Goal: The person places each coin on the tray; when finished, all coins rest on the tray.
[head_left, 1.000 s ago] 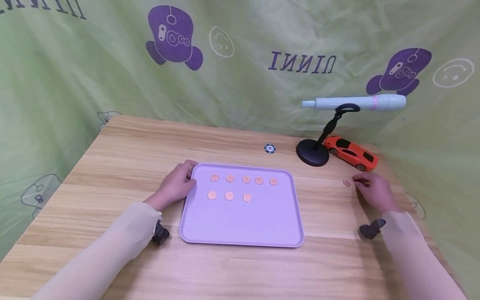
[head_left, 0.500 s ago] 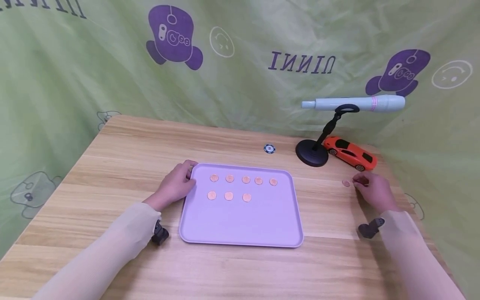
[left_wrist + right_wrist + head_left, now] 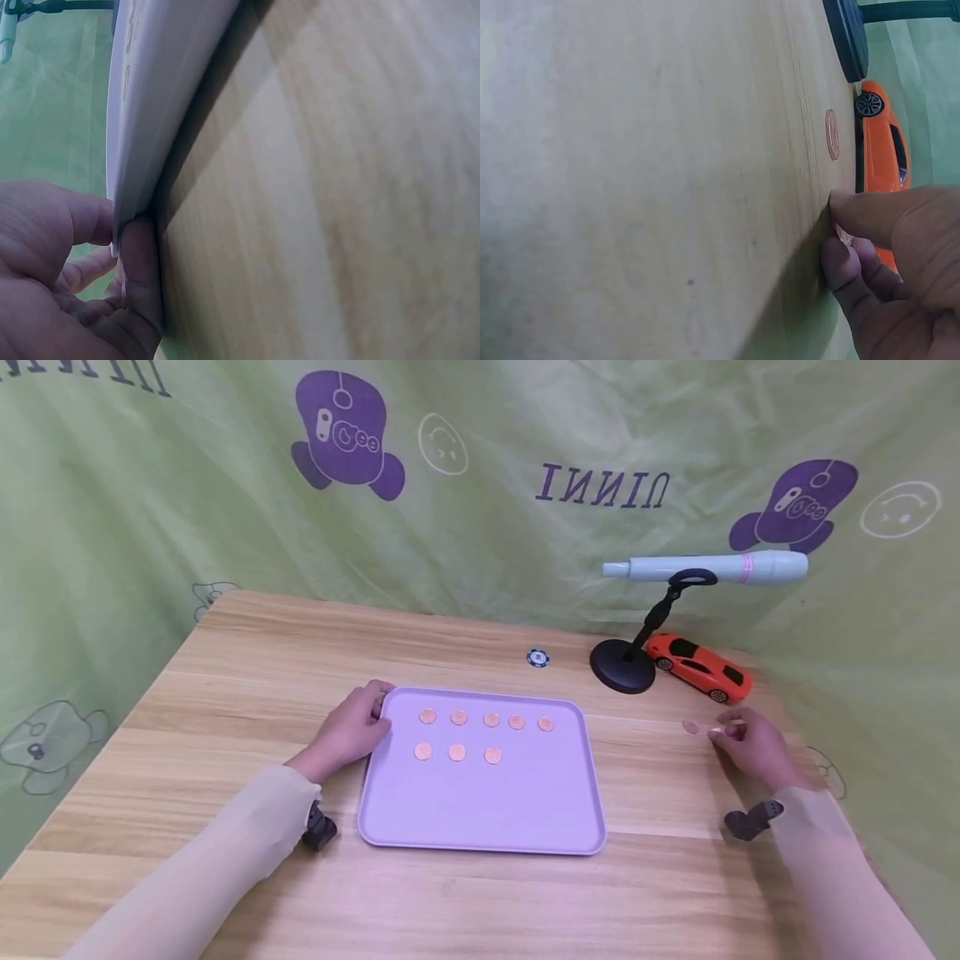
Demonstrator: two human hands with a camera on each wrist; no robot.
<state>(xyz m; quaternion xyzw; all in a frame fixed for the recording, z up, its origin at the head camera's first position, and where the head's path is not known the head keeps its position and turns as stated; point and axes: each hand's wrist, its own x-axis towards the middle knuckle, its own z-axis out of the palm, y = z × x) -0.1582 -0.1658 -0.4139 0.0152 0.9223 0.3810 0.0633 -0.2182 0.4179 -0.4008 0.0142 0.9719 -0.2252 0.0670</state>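
Here the right hand (image 3: pixel 750 745) rests on the pale wooden surface (image 3: pixel 247 677) with thumb and fingertips pinched on a small copper coin (image 3: pixel 716 732), which lies at the surface's right side, well apart from the tray; a second loose copper coin (image 3: pixel 690 726) lies just beside it. The left hand (image 3: pixel 348 731) grips the near-left corner of the flat lilac plastic tray (image 3: pixel 480 810), thumb on the rim and fingers curled beneath it. By judgement, the step in hand is the pick-up of a coin for the tray; the next move calls for a clean lift off the surface and a carry to the open place in the second row. The tray holds eight coins: a far row of five (image 3: pixel 487 719) and a near row of three (image 3: pixel 457 752), evenly spaced and not touching.
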